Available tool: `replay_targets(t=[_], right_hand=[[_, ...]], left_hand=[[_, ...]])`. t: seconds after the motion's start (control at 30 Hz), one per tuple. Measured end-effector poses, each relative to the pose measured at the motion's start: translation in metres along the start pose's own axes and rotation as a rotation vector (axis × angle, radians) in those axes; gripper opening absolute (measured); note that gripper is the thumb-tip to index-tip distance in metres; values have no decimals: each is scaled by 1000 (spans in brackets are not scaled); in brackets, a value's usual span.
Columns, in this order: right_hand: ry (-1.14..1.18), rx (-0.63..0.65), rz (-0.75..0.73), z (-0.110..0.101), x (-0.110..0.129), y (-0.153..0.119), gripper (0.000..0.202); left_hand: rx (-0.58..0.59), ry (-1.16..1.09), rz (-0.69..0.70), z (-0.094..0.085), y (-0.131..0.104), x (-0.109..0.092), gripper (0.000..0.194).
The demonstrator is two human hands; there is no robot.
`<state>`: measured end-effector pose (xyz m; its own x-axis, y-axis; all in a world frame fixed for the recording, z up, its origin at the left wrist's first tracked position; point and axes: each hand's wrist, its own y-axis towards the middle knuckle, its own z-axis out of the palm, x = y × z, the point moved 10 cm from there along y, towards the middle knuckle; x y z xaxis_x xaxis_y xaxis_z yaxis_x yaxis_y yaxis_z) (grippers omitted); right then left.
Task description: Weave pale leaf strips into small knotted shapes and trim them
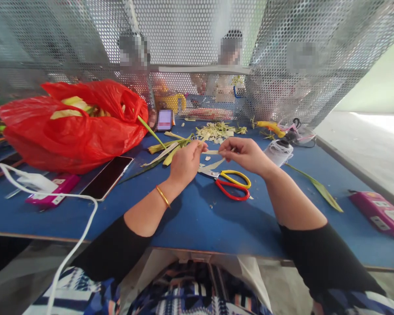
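A thin pale strip [211,152] stretches between my two hands over the blue table. My left hand [188,161], with a gold bangle at the wrist, pinches its left end. The other end is in the closed fingertips of my right hand [243,153]. Just below them lie scissors [233,185] with one yellow and one red handle, blades pointing left, beside a pale leaf piece. Green and yellow leaves [169,151] rest left of my left hand. A heap of pale cut pieces [218,130] lies beyond both hands.
A red plastic bag [85,140] bulges at the left, near a dark phone [107,178], white cable [93,210] and purple box [61,190]. At right are white thread [278,152], a long leaf [325,192] and another purple box [379,213]. Perforated metal [197,39] stands behind; people show through it.
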<state>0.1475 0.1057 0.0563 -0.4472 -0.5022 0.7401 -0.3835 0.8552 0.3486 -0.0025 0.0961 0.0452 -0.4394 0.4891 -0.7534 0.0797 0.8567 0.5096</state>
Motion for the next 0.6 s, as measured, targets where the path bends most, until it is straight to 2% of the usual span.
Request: replay_targets(t=[0.1,0.23,0.43,0.5,0.6], right_hand=[[-8,-72,-33,1,12,-2,17],[15,-130,-63,-1,21,-3,18],[131,-212,-105,-9,26,-5,26],[157,-230,-113,-9,26,-5,27],[177,-249,-94,-9,24,-5,30]], left_hand=[[111,10,-12,11,-3,-3,23],[76,21,46,9,-3,-10,19],[108,-32,139,13,-5,-22,20],[151,-85,116,17,-6,-22,21],[200,-199,-1,21,-7,-16,26]])
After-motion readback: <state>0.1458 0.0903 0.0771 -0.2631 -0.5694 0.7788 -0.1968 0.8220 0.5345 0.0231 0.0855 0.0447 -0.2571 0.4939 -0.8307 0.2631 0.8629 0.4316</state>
